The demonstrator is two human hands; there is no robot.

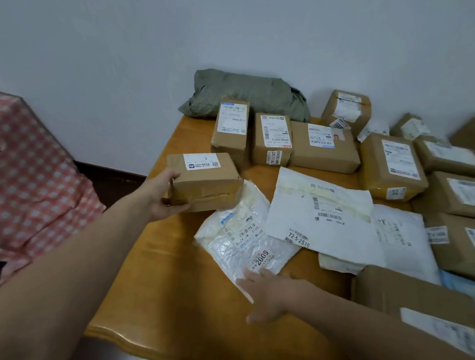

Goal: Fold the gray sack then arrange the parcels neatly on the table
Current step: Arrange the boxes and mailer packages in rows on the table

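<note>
The gray sack (242, 95) lies folded in a bundle at the table's far edge against the wall. My left hand (162, 195) grips the left end of a brown cardboard parcel (206, 180) with a label marked 3, just above the wooden table (158, 271). My right hand (263, 294) lies flat, fingers straight, on the near corner of a white bubble mailer (243, 237). A larger white mailer (315, 205) lies beside it. Three brown boxes stand in a row in front of the sack, the leftmost (231, 129) upright.
Several more brown boxes (391, 165) and white mailers crowd the table's right side, one box (416, 305) close to my right forearm. A red-checked cloth (22, 174) covers furniture on the left. The wall runs behind the table.
</note>
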